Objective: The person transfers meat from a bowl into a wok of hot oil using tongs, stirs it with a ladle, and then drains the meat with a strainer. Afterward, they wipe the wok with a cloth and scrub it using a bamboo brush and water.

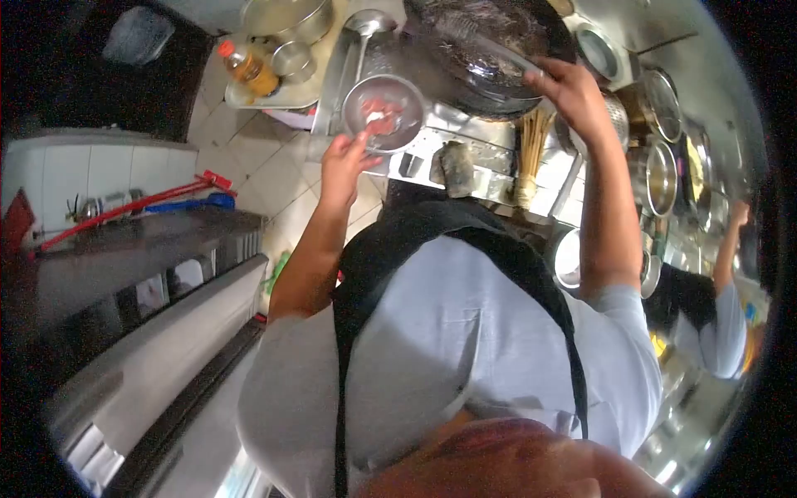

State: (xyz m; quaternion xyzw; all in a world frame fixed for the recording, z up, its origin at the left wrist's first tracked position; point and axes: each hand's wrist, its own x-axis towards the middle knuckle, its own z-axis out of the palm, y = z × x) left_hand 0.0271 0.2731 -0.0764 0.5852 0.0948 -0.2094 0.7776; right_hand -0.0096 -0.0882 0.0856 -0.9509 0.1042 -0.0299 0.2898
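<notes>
My left hand [345, 168] holds a round metal bowl [408, 124] by its near rim, with the thumb over the edge. Small pieces of reddish raw meat [383, 114] lie inside, with something white among them. Up and to the right, my right hand [571, 93] is closed round the handle of a long metal utensil [498, 51]. Its ridged or slotted head is over a large dark wok [544, 29]; the exact kind cannot be made out. The wok's inside looks dark and shiny.
A ladle [369, 23] lies behind the bowl. A bottle with a red cap [249, 70] and metal pots [292, 60] stand on a tray at left. A bamboo brush [530, 158] and dark block [457, 168] sit before the wok. Red-handled tools [133, 212] rest on the left counter.
</notes>
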